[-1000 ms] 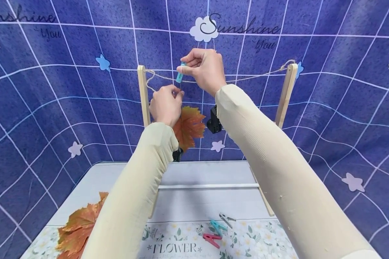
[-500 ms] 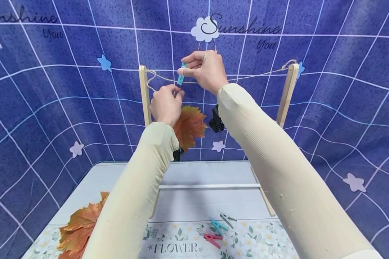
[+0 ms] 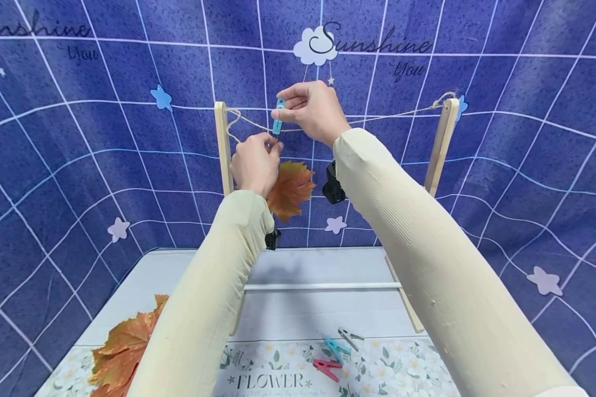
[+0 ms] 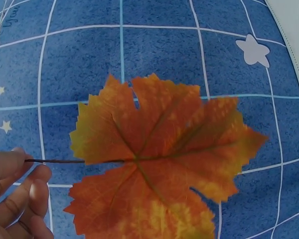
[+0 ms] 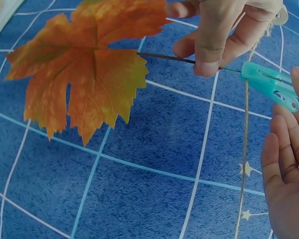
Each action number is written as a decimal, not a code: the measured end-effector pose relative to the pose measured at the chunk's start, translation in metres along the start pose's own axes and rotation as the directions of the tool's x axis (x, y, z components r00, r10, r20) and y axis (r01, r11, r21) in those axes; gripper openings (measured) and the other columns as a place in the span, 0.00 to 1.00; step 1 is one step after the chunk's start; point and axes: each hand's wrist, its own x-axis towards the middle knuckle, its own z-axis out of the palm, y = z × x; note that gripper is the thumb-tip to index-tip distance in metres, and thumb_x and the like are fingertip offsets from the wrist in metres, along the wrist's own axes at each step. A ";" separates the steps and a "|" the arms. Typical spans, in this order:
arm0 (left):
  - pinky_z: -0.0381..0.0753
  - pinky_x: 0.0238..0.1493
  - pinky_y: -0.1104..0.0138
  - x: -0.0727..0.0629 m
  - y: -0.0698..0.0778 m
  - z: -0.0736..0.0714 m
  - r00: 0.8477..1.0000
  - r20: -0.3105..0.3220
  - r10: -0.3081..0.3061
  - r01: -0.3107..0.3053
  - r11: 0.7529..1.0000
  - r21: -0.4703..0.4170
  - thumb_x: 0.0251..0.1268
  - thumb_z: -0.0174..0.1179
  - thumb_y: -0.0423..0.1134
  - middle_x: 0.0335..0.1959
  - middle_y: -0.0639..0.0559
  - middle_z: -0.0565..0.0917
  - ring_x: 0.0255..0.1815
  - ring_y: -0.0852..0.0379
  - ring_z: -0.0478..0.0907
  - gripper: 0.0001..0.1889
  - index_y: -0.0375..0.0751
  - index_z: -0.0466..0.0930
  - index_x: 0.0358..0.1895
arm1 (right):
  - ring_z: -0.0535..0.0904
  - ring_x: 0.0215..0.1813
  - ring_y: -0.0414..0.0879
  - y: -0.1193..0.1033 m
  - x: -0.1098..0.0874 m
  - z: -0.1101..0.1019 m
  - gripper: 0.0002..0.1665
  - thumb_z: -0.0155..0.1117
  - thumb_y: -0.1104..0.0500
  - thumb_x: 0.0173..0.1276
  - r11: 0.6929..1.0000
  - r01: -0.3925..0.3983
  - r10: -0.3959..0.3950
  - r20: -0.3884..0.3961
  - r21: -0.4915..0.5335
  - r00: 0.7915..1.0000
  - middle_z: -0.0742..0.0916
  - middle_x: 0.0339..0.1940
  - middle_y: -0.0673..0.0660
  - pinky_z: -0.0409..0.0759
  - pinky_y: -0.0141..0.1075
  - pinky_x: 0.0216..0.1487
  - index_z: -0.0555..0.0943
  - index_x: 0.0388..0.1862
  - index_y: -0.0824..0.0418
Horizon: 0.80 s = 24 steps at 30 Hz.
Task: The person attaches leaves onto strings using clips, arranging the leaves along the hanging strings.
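Observation:
My left hand (image 3: 255,165) pinches the thin dark stem (image 5: 164,57) of an orange maple leaf (image 4: 159,154). The leaf hangs below the hand in the head view and fills the middle of the left wrist view. Just above, my right hand (image 3: 318,110) holds a teal clothespin (image 5: 269,82) by its handle end, between thumb and fingers. The nose of the clothespin lies across the twine (image 5: 245,139), and the stem's upper end runs into it. How firmly the pin bites on stem and twine cannot be seen.
Wooden posts, left (image 3: 223,149) and right (image 3: 439,146), carry the twine. More maple leaves (image 3: 124,353) lie at the table's left. Grey (image 3: 350,337), teal (image 3: 336,349) and red (image 3: 326,368) clothespins lie at the front. A white crossbar (image 3: 323,286) spans the frame's base.
My right hand and the clothespin have come down slightly, and the twine dips a little lower there. The leaf's lower edge has swung up a bit. My left hand stays on the stem.

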 end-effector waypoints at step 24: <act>0.79 0.50 0.48 -0.002 0.002 -0.003 0.999 0.024 0.043 -0.044 0.999 0.019 0.77 0.58 0.47 0.44 0.50 0.90 0.49 0.44 0.85 0.13 0.47 0.89 0.52 | 0.81 0.50 0.41 -0.006 0.003 -0.001 0.23 0.69 0.54 0.71 0.988 0.089 -0.085 0.038 -0.124 0.996 0.87 0.50 0.54 0.76 0.28 0.53 0.83 0.63 0.59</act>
